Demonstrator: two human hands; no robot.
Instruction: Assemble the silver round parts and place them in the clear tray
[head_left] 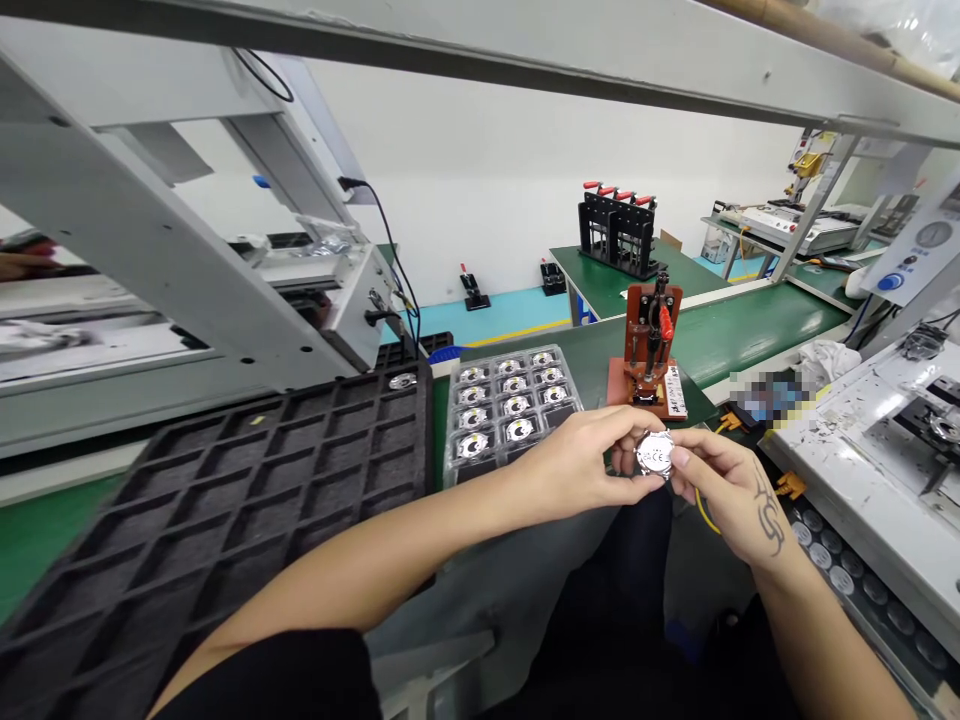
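Between my two hands is a small round silver disc point(655, 455) with a CE mark and print on the face toward me. My left hand point(592, 455) grips its left edge between thumb and fingers. From the other side my right hand point(716, 480) pinches it, thumb on the face; some of the fingers are hidden behind. Just beyond the hands stands a red-brown toggle clamp fixture point(651, 345) with a red handle. To the left lies a clear plastic tray point(450, 440) holding several round silver parts with white rings and dark centres.
A black compartment tray point(300, 470) fills the left, with one silver part point(403, 381) in a far cell. A grey machine frame point(187, 210) rises behind it. At right is a white machine bench point(855, 470). A black multi-clamp fixture point(619, 230) stands on the rear green table.
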